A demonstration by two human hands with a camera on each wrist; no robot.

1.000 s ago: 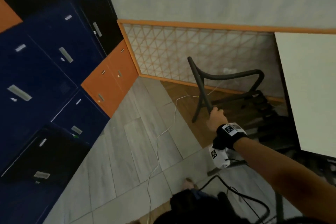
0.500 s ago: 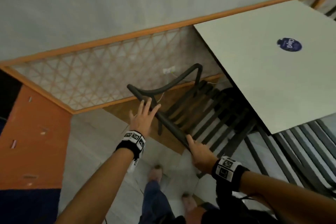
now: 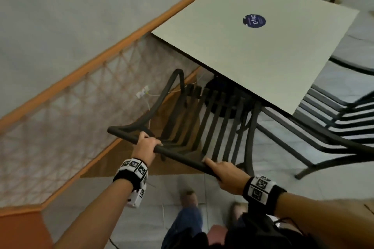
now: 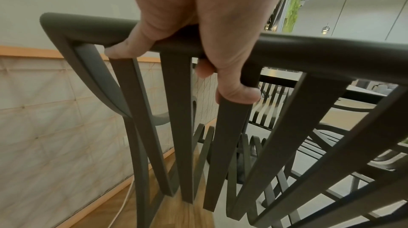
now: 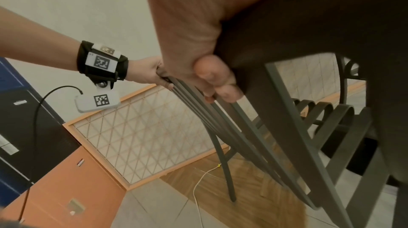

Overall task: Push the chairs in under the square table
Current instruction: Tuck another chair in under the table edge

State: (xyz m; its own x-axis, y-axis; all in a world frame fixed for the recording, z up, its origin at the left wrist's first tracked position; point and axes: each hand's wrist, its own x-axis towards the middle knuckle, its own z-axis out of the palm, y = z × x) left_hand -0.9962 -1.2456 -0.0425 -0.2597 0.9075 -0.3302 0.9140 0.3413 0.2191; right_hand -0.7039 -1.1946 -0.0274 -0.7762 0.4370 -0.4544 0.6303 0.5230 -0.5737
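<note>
— As both hands gripped its top rail, where was the chair (image 3: 204,119)?
— Centre frame, seat partly under the table (image 3: 261,54); left hand (image 3: 146,144) and right hand (image 3: 228,176) clenched the rail, apparently for a straight push.

The floor (image 3: 283,143) consists of pale grey tiles, with a strip of wood-pattern flooring (image 3: 176,115) running along the base of the lattice wall panel. The dark slatted chair (image 3: 212,127) stands on this floor, its seat partly beneath the square table (image 3: 263,52), whose dark round base (image 3: 220,103) rests on the floor under the top. A thin white cable (image 5: 198,188) lies across the wood strip and onto the tiles, and the person's shoes (image 3: 188,198) stand on the tiles behind the chair.
</note>
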